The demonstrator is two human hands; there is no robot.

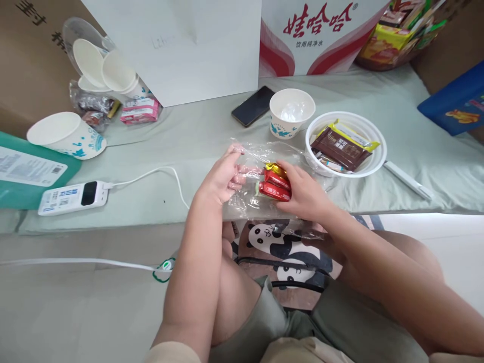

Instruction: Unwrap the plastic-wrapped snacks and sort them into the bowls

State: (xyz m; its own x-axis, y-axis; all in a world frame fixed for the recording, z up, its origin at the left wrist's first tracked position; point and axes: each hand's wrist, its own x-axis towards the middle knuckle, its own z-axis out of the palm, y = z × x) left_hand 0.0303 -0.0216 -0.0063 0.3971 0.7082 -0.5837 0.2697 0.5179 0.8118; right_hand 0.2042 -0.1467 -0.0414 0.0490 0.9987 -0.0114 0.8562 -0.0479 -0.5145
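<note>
1. Head view: the left hand (225, 174) was at the left side of a clear plastic bag (245, 201), its fingers partly bent and somewhat spread, touching the film; whether they pinched it could not be made out.
2. The right hand (306, 191) was curled around red packets (275, 190), thumb at the near side and fingers at the far side. A gold wrapper (275, 168) showed just beyond the red ones, near the fingertips.
3. The packets were between the two hands, against the bag's film, near the front edge of the cloth-covered bench (204, 131). Whether they were inside the bag or on it was unclear.
4. The white bowl (382, 154), just right of the bag, contained a brown packet (342, 146), a yellow-edged packet (357, 133) and some smaller wrapped pieces.
5. The upright paper cup (282, 130), left of the bowl, contained crumpled clear plastic (293, 111). A black phone (253, 106) lay behind it to the left.
6. At the left, another paper cup (85, 138) lay tilted.
7. At the far right corner, a brown basket (372, 63) held colourful packets (391, 40).
</note>
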